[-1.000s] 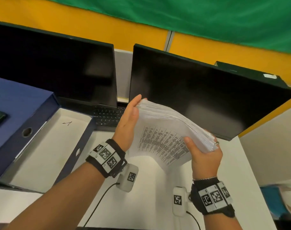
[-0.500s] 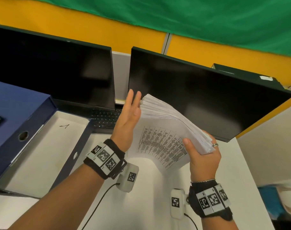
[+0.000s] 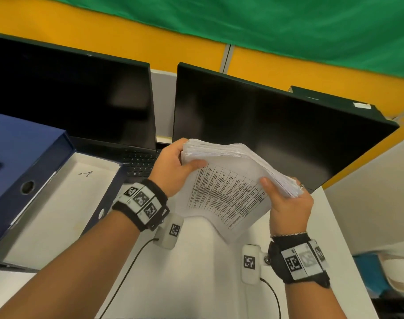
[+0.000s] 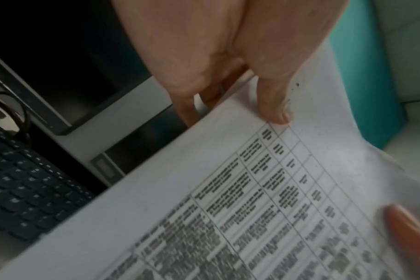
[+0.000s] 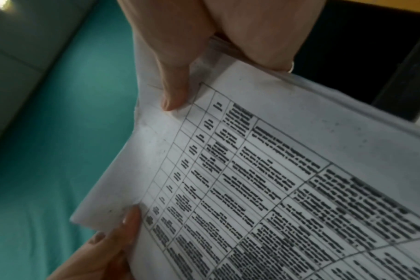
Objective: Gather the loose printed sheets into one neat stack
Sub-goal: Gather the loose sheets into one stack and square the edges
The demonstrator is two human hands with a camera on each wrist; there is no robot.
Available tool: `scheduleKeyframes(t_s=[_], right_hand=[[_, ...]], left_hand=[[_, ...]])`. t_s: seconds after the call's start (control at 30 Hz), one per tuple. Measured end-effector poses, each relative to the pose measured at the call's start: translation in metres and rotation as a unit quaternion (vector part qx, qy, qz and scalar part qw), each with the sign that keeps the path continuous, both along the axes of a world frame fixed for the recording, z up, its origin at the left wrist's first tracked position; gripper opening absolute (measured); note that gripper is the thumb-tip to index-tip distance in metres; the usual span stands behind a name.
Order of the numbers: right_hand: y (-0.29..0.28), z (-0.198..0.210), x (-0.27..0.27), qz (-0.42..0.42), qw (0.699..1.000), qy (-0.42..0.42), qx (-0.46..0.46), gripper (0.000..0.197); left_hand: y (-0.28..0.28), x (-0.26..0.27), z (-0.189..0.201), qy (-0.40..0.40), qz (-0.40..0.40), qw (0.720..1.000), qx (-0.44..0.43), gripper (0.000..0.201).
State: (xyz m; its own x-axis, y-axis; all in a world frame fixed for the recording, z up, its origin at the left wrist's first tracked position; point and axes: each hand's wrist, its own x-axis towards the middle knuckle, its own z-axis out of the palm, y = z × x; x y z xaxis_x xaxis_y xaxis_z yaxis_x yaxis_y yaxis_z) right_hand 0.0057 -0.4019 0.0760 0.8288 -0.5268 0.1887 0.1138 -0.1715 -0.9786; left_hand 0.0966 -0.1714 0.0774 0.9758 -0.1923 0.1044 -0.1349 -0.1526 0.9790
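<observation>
Gripping a thick stack of printed sheets at opposite ends, both hands held it in the air above the white surface, in front of the right-hand monitor. The left hand had its thumb on the top page and its fingers curled behind the far-left edge. The right hand clasped the near-right edge likewise, thumb on top. The top page carried a ruled table of black text, too blurred to read. To the left lay an open blue box with a handwritten "1" on its white lining. A dark keyboard sat beneath the left-hand monitor.
</observation>
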Motion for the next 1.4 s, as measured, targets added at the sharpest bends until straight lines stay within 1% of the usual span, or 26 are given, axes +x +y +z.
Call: scheduleKeyframes(t_s=[0.07,0.13,0.2,0.23,0.3,0.33,0.4,0.43,0.47,0.5,0.57,0.63,0.73,0.77,0.8,0.83,0.93,0.97,1.07,1.13,1.17,1.2,1.27,1.3,1.33,1.4], right_hand=[[0.001,-0.001,-0.002,0.001,1.0,-0.01,0.0,0.022],[0.004,-0.005,-0.005,-0.006,1.0,-0.015,0.005,0.025],[0.011,-0.005,-0.001,-0.046,0.998,-0.026,0.029,0.029],[0.014,-0.005,0.002,-0.066,0.996,-0.033,0.045,0.026],[0.019,-0.002,0.006,-0.1,0.992,-0.04,0.06,0.013],[0.021,0.0,0.008,-0.115,0.991,-0.041,0.062,0.011],[0.022,0.005,0.011,-0.121,0.988,-0.057,0.081,0.02],[0.021,0.006,0.011,-0.103,0.988,-0.067,0.098,0.023],[0.019,0.005,0.011,-0.082,0.989,-0.07,0.103,0.028],[0.018,0.005,0.009,-0.057,0.991,-0.068,0.1,0.038],[0.015,0.0,0.006,-0.015,0.994,-0.051,0.094,0.06],[0.013,-0.007,0.001,-0.006,0.994,-0.046,0.101,0.072],[0.013,-0.007,-0.003,0.003,0.99,-0.055,0.133,0.097],[0.014,-0.006,-0.003,0.005,0.989,-0.05,0.137,0.1],[0.013,-0.005,-0.002,0.002,0.989,-0.046,0.138,0.097],[0.013,-0.004,-0.001,0.007,0.99,-0.044,0.135,0.097],[0.007,-0.007,0.005,0.03,0.994,-0.016,0.108,0.107],[0.005,-0.008,0.007,0.029,0.994,-0.003,0.101,0.11],[-0.003,-0.01,0.015,0.048,0.996,0.031,0.064,0.118],[-0.01,-0.013,0.02,0.042,0.996,0.037,0.072,0.112],[-0.013,-0.013,0.023,0.043,0.994,0.044,0.085,0.104],[-0.013,-0.013,0.026,0.049,0.993,0.06,0.091,0.09],[-0.012,-0.013,0.03,0.058,0.992,0.086,0.07,0.05],[-0.011,-0.012,0.03,0.055,0.993,0.086,0.06,0.036],[-0.009,-0.011,0.028,0.049,0.994,0.078,0.058,0.029],[-0.007,-0.007,0.02,0.042,0.996,0.05,0.055,0.026]], left_hand=[[0.002,-0.011,0.001,-0.007,-0.016,1.0,0.004,0.036],[0.002,-0.021,0.0,0.0,-0.038,0.999,-0.004,0.044],[-0.006,-0.029,0.004,-0.023,-0.015,0.999,-0.038,0.044],[-0.012,-0.031,0.007,-0.044,0.007,0.998,-0.048,0.037],[-0.024,-0.03,0.012,-0.082,0.058,0.994,-0.037,0.016],[-0.027,-0.028,0.012,-0.091,0.079,0.992,-0.035,0.01],[-0.029,-0.022,0.013,-0.09,0.112,0.989,-0.047,0.014],[-0.028,-0.019,0.013,-0.08,0.115,0.988,-0.059,0.015],[-0.026,-0.018,0.014,-0.069,0.105,0.989,-0.073,0.016],[-0.023,-0.018,0.013,-0.056,0.084,0.991,-0.085,0.024],[-0.016,-0.016,0.006,-0.007,0.016,0.993,-0.117,0.053],[-0.01,-0.014,-0.001,0.022,-0.02,0.993,-0.114,0.072],[-0.005,-0.01,-0.005,0.011,-0.027,0.995,-0.1,0.076],[-0.005,-0.009,-0.005,0.011,-0.033,0.995,-0.096,0.074],[-0.005,-0.007,-0.005,0.009,-0.04,0.995,-0.091,0.07],[-0.005,-0.005,-0.004,0.004,-0.047,0.996,-0.081,0.063],[-0.005,0.003,-0.006,-0.009,-0.041,0.999,-0.026,0.032],[-0.004,0.005,-0.008,-0.004,-0.038,0.999,-0.014,0.026],[0.001,0.009,-0.01,0.011,-0.037,0.999,0.002,0.02],[0.003,0.008,-0.009,0.013,-0.042,0.999,-0.007,0.023],[0.004,0.008,-0.01,0.015,-0.039,0.999,-0.016,0.027],[0.004,0.008,-0.011,0.022,-0.033,0.999,-0.03,0.032],[0.001,0.006,-0.013,0.033,-0.01,0.998,-0.045,0.037],[-0.002,0.004,-0.013,0.028,0.008,0.999,-0.042,0.034],[-0.004,0.002,-0.012,0.015,0.03,0.999,-0.04,0.026],[-0.006,-0.007,-0.009,-0.016,0.071,0.996,-0.045,0.01]])
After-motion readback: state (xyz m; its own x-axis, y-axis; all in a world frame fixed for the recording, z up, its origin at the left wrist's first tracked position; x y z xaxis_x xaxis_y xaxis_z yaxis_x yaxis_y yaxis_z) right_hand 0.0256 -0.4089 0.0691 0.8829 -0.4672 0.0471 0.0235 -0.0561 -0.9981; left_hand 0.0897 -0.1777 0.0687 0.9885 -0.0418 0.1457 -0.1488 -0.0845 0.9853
